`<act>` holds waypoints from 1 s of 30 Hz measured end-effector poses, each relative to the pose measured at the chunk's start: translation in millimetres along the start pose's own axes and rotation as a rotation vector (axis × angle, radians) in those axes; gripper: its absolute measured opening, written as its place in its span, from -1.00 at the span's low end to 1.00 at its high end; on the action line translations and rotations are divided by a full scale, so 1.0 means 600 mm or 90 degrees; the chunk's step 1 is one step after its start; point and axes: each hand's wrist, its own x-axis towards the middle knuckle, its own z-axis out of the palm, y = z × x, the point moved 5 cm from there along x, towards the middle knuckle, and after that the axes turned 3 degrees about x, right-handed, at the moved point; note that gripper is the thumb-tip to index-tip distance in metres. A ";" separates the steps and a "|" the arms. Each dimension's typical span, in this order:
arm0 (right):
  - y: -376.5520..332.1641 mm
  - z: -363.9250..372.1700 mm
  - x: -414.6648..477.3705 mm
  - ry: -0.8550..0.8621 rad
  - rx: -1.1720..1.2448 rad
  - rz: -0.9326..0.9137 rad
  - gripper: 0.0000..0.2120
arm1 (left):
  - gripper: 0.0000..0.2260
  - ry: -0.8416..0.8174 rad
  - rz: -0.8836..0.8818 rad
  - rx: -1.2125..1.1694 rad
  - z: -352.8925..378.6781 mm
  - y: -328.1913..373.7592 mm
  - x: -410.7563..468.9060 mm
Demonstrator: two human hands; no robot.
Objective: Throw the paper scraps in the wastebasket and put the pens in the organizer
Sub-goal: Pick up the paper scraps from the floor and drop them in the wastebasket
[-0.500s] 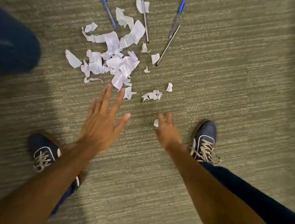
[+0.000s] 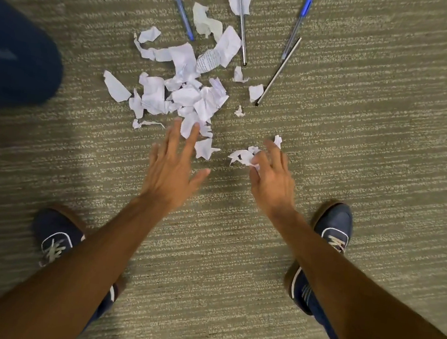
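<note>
Gathering the paper scraps from the carpet looks to be the step in hand: the left hand hovers spread and empty at the pile's near edge, while the right hand curls its fingers around a small scrap to the pile's right. Next, I judge, comes scooping the loose pieces together without scattering them. Four pens lie beyond at the far side, fanned, long axes running near-to-far.

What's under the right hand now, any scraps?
The right hand covers part of a small crumpled scrap on the carpet; one tiny scrap shows past its fingertips. Anything beneath the palm is hidden.
</note>
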 end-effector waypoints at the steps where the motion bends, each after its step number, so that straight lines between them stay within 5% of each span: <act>1: -0.003 0.003 0.009 -0.015 0.003 -0.005 -0.83 | -0.08 -0.006 -0.027 -0.014 0.002 -0.007 0.011; 7: -0.020 0.029 0.052 -0.191 -0.028 0.014 -0.27 | 0.09 -0.011 -0.150 -0.130 0.019 -0.027 0.068; 12: -0.040 0.038 0.069 -0.148 -0.082 -0.104 -0.59 | -0.04 0.055 -0.154 -0.108 0.025 -0.019 0.101; 16: -0.047 0.036 0.078 -0.125 -0.040 -0.124 -0.73 | -0.36 0.138 -0.165 -0.151 0.022 -0.007 0.107; 24: -0.024 0.005 0.090 -0.114 0.306 0.160 -0.80 | -0.60 0.184 -0.232 -0.295 0.000 -0.009 0.097; 30: -0.079 -0.054 0.073 -0.133 0.708 0.314 -0.78 | -0.71 0.180 -0.272 -0.473 -0.059 -0.024 0.049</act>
